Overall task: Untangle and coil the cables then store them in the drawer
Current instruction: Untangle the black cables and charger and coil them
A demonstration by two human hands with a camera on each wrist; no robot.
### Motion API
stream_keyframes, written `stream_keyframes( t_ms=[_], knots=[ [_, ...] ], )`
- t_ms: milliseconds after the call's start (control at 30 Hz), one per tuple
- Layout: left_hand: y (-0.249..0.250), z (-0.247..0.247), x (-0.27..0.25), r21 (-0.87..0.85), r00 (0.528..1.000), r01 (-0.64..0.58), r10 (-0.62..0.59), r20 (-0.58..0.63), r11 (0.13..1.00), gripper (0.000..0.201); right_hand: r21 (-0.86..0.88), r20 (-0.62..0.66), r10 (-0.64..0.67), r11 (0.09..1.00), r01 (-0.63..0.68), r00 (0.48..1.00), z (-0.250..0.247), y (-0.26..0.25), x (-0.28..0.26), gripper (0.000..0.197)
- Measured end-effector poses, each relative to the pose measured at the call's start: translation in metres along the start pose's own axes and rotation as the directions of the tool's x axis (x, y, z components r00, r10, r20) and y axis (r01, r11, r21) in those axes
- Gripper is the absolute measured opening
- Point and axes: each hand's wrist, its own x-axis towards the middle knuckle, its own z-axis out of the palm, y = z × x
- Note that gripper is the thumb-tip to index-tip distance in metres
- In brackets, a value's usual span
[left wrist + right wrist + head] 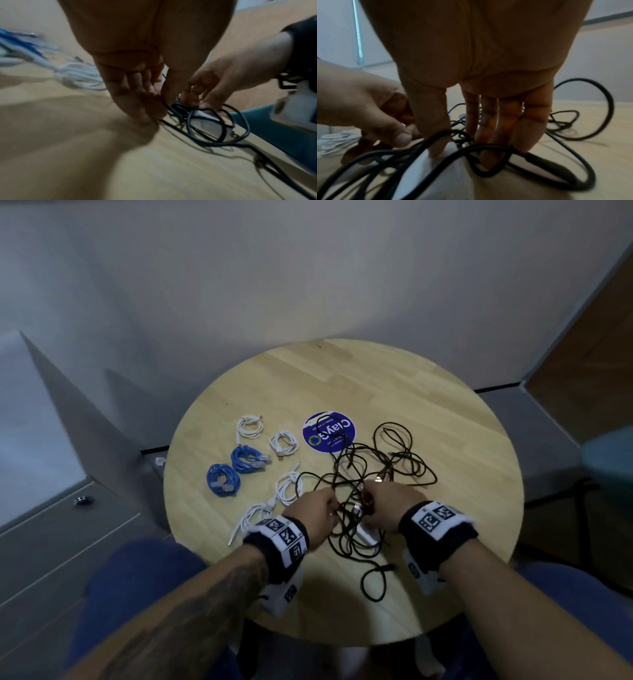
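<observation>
black tangled cables [363, 474] lie at the centre of the round wooden table [394, 378]; left hand [317, 513] pinches a strand at the tangle's 7 o'clock edge; right hand [387, 505] grips strands just beside it; coiled white cables [250, 426] and blue cables [222, 479] lie at 9 to 10 o'clock; drawer [61, 529] stands shut left of the table.

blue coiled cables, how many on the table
2. One blue coiled cable lies near the round wooden table's left edge; the other blue coiled cable sits just beyond it, toward the wall. None seems hidden.
</observation>
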Motion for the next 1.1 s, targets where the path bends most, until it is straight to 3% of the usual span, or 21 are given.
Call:
stream_keyframes(
  t_ms=[133, 200, 267, 333, 433, 500, 600, 700, 767, 833, 900, 1000, 1100],
  knots=[
    [-0.007, 0.001, -0.007, -0.125, 0.995, 0.066, -0.074, -0.063, 0.99, 0.01, 0.114, -0.048, 0.035, 0.993, -0.029, 0.998, 0.004, 0.009, 0.002, 0.02],
    [-0.001, 0.003, -0.014, -0.354, 0.996, 0.043, -0.066, -0.054, 0.934, 0.016, 0.057, -0.121, 0.037, 0.998, -0.03, 0.992, 0.001, 0.012, -0.001, 0.013],
    [0.008, 0.002, -0.019, -0.68, 0.996, 0.009, -0.065, -0.057, 0.733, 0.015, 0.015, -0.237, -0.037, 0.999, 0.042, 0.971, -0.002, 0.009, -0.006, 0.021],
    [0.015, -0.006, -0.02, -0.876, 0.994, -0.011, -0.087, -0.061, 0.483, 0.012, 0.122, -0.262, -0.157, 0.973, 0.194, 0.952, -0.004, 0.002, -0.012, 0.03],
    [0.02, -0.018, -0.019, -0.981, 0.993, -0.041, -0.101, -0.061, 0.19, 0.01, 0.31, -0.168, -0.257, 0.903, 0.299, 0.952, -0.005, -0.008, -0.02, 0.025],
    [0.019, -0.024, -0.018, -0.993, 0.992, -0.058, -0.102, -0.069, 0.1, 0.009, 0.354, -0.153, -0.293, 0.875, 0.329, 0.944, -0.007, -0.01, -0.023, 0.017],
    [0.015, -0.032, -0.017, -0.992, 0.994, -0.079, -0.067, -0.086, 0.1, 0.013, 0.427, -0.257, -0.282, 0.825, 0.37, 0.925, -0.017, -0.005, -0.022, 0.021],
    [0.016, -0.039, -0.02, -0.989, 0.995, -0.101, -0.004, -0.102, 0.108, 0.019, 0.483, -0.501, -0.176, 0.755, 0.443, 0.847, -0.025, 0.002, -0.018, 0.027],
    [0.02, -0.043, -0.024, -0.987, 0.992, -0.117, 0.063, -0.11, 0.112, 0.017, 0.475, -0.506, -0.196, 0.749, 0.461, 0.84, -0.024, 0.001, -0.015, 0.028],
    [0.021, -0.047, -0.025, -0.977, 0.984, -0.155, 0.108, -0.14, 0.149, 0.014, 0.552, -0.43, -0.229, 0.698, 0.456, 0.873, -0.019, -0.006, -0.012, 0.011],
    [0.018, -0.051, -0.024, -0.948, 0.981, -0.183, 0.109, -0.159, 0.262, 0.011, 0.657, -0.443, -0.215, 0.583, 0.478, 0.87, -0.024, -0.011, -0.014, 0.01],
    [0.017, -0.055, -0.028, -0.892, 0.987, -0.153, 0.11, -0.117, 0.424, 0.024, 0.667, -0.582, -0.123, 0.493, 0.558, 0.804, -0.04, -0.012, -0.017, 0.01],
    [0.021, -0.061, -0.034, -0.932, 0.986, -0.084, 0.164, -0.027, 0.352, 0.03, 0.662, -0.655, -0.066, 0.429, 0.614, 0.753, -0.045, -0.014, -0.016, 0.007]
  ],
)
